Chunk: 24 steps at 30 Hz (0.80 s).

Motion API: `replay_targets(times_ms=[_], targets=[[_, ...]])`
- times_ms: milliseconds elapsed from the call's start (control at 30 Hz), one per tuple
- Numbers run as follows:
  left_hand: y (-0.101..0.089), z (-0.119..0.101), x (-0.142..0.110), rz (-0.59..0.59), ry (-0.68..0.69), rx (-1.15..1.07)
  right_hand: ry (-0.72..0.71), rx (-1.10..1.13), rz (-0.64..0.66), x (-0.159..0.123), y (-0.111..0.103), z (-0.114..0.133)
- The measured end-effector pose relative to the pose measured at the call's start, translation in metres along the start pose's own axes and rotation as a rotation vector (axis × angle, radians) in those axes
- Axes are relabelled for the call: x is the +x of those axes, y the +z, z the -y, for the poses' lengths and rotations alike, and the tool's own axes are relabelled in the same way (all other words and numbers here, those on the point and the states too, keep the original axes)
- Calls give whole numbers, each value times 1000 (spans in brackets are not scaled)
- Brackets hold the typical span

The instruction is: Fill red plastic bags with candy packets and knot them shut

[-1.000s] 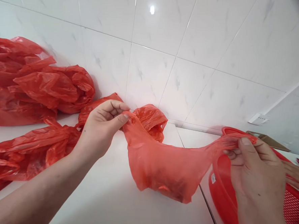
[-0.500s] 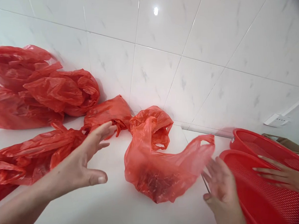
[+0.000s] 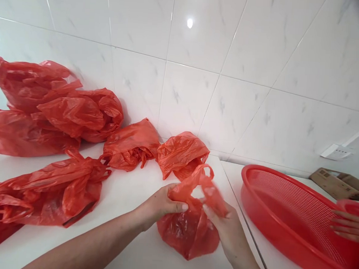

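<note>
In front of me a red plastic bag (image 3: 188, 232) stands on the white table, with dark contents showing faintly through its film. My left hand (image 3: 167, 202) grips its upper left side, thumb laid across the front. On the opposite side my right hand (image 3: 219, 218) pinches the bag's upper right part. The bag's loop handles stick up above my hands, and some of my fingers are hidden behind the film. Just behind it, against the wall, lies another crumpled red bag (image 3: 183, 151).
More filled red bags (image 3: 77, 108) are heaped at the left, with a long one (image 3: 57, 192) nearer me. At right stand a red mesh basket (image 3: 284, 206) and a cardboard box (image 3: 335, 180). Another person's hand (image 3: 350, 226) touches a red basket at the right edge.
Both my hands have come inward and closed on the bag's upper sides, and its top is gathered. At right, one red basket has been moved away from the other by the other person's hand.
</note>
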<state>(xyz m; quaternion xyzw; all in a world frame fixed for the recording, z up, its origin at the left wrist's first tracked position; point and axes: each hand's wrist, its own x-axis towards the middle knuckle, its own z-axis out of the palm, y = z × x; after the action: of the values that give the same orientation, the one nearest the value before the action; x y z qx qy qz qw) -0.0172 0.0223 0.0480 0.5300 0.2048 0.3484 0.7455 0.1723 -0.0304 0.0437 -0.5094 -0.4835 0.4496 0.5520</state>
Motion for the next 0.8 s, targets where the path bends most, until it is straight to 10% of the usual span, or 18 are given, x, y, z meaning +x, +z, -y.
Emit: replay_targets(times_ms=[367,800], targets=[[-13,42,-12,-255,-114,-491,153,691,159,0,-6,-28],[-2,48,-16,-217,-145,-491,182,169,150,-30,30,-29]])
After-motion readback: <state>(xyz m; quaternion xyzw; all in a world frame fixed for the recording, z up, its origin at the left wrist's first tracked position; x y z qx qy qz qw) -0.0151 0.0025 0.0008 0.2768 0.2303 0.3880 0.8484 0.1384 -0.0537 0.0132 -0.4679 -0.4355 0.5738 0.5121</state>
